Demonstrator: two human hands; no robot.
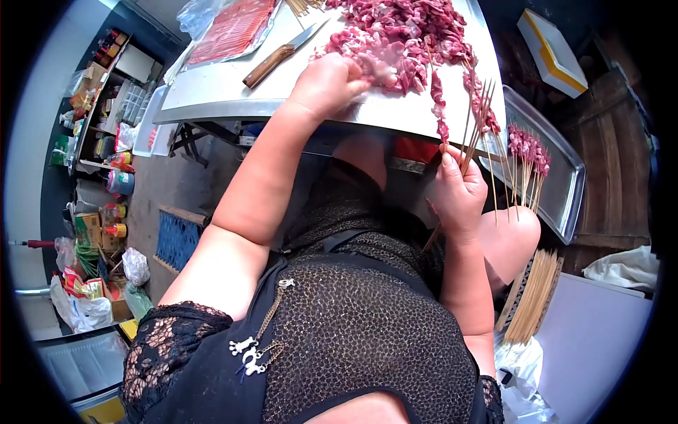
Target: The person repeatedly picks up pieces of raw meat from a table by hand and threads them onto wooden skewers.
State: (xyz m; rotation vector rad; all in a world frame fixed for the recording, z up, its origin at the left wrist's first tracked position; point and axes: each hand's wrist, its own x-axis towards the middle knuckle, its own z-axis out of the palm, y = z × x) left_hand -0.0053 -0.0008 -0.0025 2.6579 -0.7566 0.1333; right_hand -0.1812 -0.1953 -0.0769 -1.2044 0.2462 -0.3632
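A heap of raw meat pieces (402, 42) lies on the white table. At its near left edge is my left hand (325, 83), fingers curled down; whatever they pinch is hidden. My right hand (458, 187), in front of the table edge, is closed around a bundle of thin wooden skewers (482, 113). Thumb and forefinger pinch the lower end of a skewer threaded with meat (439, 106), its tip pointing towards the heap. To the right, finished meat skewers (528, 152) rest on a metal tray (568, 205).
A wooden-handled knife (272, 63) lies left of the heap. Behind it is a pack of pinkish-red strips (232, 32). The white table's (212, 99) front edge runs before me. Bare skewers fill a box (533, 297) at lower right. Shelves (106, 113) line the left wall.
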